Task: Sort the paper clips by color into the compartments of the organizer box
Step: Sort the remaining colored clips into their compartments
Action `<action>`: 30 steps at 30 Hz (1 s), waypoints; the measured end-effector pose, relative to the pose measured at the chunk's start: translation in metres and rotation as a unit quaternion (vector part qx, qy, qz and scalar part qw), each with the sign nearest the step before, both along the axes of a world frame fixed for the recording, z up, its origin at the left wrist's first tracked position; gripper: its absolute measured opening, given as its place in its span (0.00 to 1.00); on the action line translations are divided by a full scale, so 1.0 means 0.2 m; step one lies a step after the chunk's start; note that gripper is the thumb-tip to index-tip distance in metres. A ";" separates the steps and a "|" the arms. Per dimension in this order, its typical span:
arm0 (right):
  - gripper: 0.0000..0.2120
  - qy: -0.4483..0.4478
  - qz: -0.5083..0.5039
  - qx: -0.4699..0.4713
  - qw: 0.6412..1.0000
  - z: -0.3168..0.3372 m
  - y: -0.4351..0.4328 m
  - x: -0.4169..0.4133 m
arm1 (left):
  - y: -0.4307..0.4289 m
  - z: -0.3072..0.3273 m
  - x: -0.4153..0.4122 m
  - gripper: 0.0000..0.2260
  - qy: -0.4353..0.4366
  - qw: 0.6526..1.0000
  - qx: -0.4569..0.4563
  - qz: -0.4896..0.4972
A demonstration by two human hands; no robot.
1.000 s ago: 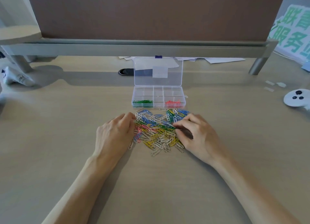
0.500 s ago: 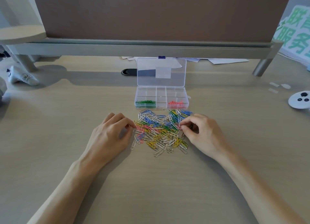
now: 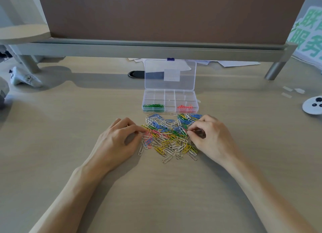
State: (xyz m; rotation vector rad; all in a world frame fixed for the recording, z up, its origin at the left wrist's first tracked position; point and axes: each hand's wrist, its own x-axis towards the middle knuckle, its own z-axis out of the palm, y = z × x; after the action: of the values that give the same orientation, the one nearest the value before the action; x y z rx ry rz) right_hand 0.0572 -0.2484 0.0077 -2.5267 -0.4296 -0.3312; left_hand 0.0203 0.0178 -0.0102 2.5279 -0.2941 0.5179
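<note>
A heap of mixed paper clips (image 3: 169, 136), blue, green, yellow, pink and white, lies on the desk in front of the clear organizer box (image 3: 169, 95), whose lid stands open. Green clips (image 3: 153, 105) fill its front left compartment and red clips (image 3: 184, 107) its front right one. My left hand (image 3: 116, 142) is at the heap's left edge, thumb and forefinger pinching a clip among the pink ones. My right hand (image 3: 210, 138) is at the right edge, with its fingertips pinching a clip in the heap.
A grey shelf rail (image 3: 156, 49) on legs spans the desk behind the box, with papers (image 3: 238, 63) under it. A white round object (image 3: 312, 107) lies far right, a small white packet (image 3: 24, 77) far left, and a dark cable slot (image 3: 135, 74) beside the lid.
My left hand has drawn back from over the heap to its left edge and closed into a pinch. My right hand has moved up from the heap's lower right to its right edge.
</note>
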 end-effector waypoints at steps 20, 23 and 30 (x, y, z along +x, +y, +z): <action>0.05 0.049 0.016 -0.041 0.998 0.03 0.01 -0.01 | 0.04 0.01 0.01 0.04 0.021 0.996 -0.059 0.059; 0.05 0.057 0.017 -0.038 0.997 0.03 0.01 0.00 | 0.03 0.01 0.00 0.01 0.016 0.997 -0.026 0.075; 0.06 0.027 0.018 -0.050 0.998 -0.01 0.01 0.00 | 0.00 0.02 0.00 0.07 0.002 0.999 0.011 0.034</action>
State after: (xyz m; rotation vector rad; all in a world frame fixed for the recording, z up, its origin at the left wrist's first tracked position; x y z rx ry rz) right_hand 0.0568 -0.2467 0.0060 -2.6149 -0.4817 -0.2326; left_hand 0.0197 0.0170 -0.0062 2.5673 -0.2124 0.5377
